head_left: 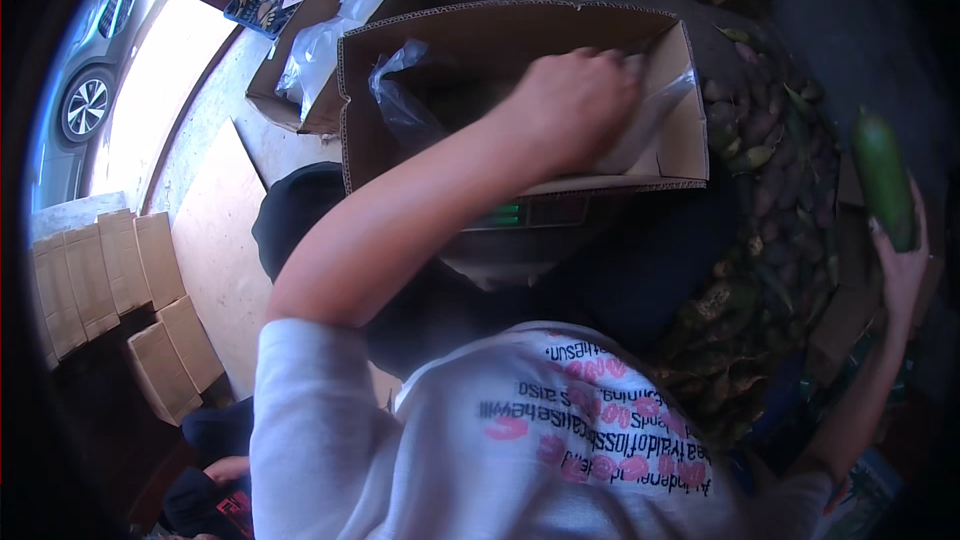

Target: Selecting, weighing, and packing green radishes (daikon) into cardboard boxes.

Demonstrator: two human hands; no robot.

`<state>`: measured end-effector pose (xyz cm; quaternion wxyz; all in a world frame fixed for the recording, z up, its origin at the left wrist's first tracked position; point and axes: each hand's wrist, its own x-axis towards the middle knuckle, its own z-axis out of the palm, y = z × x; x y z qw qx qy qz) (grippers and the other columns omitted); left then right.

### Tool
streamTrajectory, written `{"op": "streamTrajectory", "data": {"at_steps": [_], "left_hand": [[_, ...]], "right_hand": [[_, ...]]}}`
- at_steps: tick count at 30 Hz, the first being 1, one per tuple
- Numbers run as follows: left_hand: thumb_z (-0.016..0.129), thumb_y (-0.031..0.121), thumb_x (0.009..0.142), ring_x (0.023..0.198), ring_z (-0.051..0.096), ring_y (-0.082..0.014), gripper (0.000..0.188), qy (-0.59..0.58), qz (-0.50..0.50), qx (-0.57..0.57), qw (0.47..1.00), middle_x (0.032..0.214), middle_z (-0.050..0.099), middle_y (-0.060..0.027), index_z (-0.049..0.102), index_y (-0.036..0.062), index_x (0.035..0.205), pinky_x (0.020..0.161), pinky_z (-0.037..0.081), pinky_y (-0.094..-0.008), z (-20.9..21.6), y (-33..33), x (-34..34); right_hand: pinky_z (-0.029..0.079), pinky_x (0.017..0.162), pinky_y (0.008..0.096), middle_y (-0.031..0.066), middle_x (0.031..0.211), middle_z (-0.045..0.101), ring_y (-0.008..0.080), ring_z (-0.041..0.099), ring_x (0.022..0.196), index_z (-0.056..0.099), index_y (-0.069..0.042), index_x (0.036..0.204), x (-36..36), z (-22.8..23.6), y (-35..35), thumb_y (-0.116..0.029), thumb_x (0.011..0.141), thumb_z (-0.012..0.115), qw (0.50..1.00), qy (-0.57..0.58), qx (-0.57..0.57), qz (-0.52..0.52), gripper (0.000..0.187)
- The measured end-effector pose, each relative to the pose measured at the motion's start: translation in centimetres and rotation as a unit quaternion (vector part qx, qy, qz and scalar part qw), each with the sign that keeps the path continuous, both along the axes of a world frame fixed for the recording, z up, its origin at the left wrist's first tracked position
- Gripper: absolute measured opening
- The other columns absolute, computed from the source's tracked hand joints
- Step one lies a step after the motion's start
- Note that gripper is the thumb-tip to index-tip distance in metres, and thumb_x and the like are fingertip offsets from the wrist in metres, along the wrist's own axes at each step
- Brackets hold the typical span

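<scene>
A cardboard box (520, 12) stands open before me, with clear plastic lining (400, 110) bunched inside at its left. My left hand (585, 105) reaches over the box with its fingers closed at the right side, where they grip the plastic lining. The box's contents are dark and partly behind my arm. Out at the far right, my right hand (905, 265) grips a long green vegetable (883, 175) by its lower end and holds it upright. Its shape is thick and rounded at the top; I cannot tell its exact kind.
Beneath the box sits a scale with a green-lit display (510, 214). A heap of root vegetables (775, 180) lies to the right. Another box with plastic (325, 45) stands at the back left. Folded cardboard (90, 275) lies left, near a seated person's hand (228, 470).
</scene>
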<state>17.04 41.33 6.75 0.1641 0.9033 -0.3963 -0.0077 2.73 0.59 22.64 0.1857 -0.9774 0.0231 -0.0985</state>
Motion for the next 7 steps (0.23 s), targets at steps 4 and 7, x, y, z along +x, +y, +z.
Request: {"op": "streamTrajectory", "data": {"at_steps": [4, 7], "left_hand": [[0.056, 0.020, 0.093, 0.073, 0.071, -0.0316, 0.037, 0.074, -0.016, 0.203, 0.976, 0.075, 0.068, -0.0134, 0.061, -0.0002, 0.123, 0.067, 0.057, -0.0399, -2.5, 9.1, -0.9], [0.058, 0.020, 0.092, 0.072, 0.071, -0.0317, 0.035, 0.144, -0.079, 0.294, 0.942, 0.077, 0.069, -0.0141, 0.063, 0.0036, 0.122, 0.068, 0.058, -0.0390, -3.7, 11.5, -0.4]], "right_hand": [[0.043, 0.105, 0.0343, 0.0137, 0.134, 0.057, 0.0200, 0.056, 0.122, 0.046, 0.001, 0.141, 10.4, 0.7, 14.2, -0.012, 0.075, 0.075, 0.985, 0.090, 0.046, 0.137, 0.073], [0.041, 0.106, 0.0363, 0.0136, 0.135, 0.057, 0.0279, 0.057, 0.123, 0.047, -0.003, 0.141, 17.3, -1.4, 22.6, -0.018, 0.072, 0.073, 0.934, 0.204, -0.039, 0.291, 0.075]]}}
